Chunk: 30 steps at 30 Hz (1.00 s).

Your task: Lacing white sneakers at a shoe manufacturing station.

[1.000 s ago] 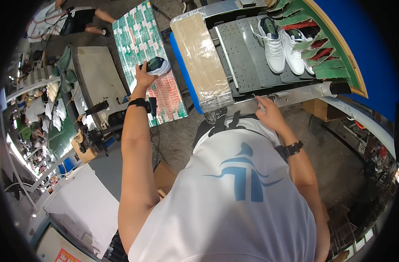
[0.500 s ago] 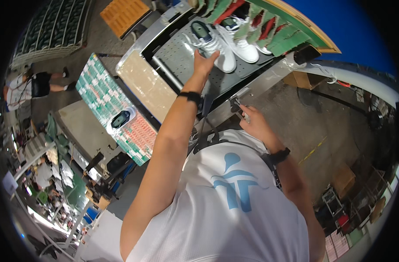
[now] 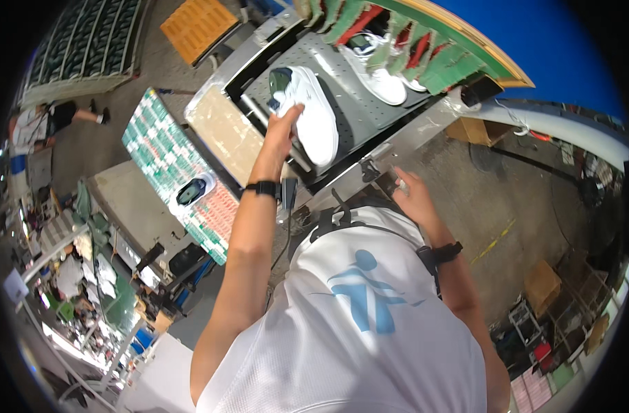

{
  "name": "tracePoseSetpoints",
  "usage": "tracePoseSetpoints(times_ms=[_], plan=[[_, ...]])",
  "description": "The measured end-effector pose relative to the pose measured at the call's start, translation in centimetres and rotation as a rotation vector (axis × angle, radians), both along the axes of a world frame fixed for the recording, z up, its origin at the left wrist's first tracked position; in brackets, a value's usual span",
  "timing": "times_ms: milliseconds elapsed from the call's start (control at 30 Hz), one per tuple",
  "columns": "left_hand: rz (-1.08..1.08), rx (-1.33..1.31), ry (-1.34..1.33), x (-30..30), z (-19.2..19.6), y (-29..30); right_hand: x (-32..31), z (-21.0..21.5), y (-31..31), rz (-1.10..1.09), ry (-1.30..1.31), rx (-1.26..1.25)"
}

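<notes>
A worker's left hand point(image 3: 281, 131) grips a white sneaker point(image 3: 307, 113) on the perforated metal counter point(image 3: 359, 103), fingers clasped on its heel. The right hand point(image 3: 414, 196) rests at the counter's edge; whether its fingers hold anything cannot be told.

Left hand point(image 3: 281, 131) apparently on white sneaker point(image 3: 307, 113)

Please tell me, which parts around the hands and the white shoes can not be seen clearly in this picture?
- Head view: left hand covers part of the near white shoe; the grip is unclear.
- Far white shoes: green flaps hide their far ends.
- Right hand: fingertips too small to tell what they touch.
- Sole on green tray: too small for detail.
</notes>
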<state>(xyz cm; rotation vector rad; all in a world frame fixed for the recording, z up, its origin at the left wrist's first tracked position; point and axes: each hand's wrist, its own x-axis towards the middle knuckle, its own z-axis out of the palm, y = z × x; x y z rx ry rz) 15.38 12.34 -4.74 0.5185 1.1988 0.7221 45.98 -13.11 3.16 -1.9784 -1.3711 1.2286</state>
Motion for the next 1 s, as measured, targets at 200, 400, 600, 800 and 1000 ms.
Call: tracePoseSetpoints(times_ms=[200,400,600,800,1000], plan=[[0.126,0.206,0.343,-7.9,4.3,-12.3,-4.5,-0.7,5.0,0.224,0.104,0.124],[0.276,0.595,0.864,-11.7,4.0,-18.2,-10.4,0.3,7.9,0.517,0.105,0.110],[0.212,0.690,1.069,-14.9,6.8,-16.3,-15.1,2.4,7.2,0.631,0.157,0.111],[-0.119,0.436,0.544,-20.9,7.5,-9.6,-21.1,4.6,7.4,0.893,0.127,0.158],[0.529,0.473,1.233,-27.6,6.5,-4.8,-26.3,4.4,8.5,0.987,-0.098,0.498]])
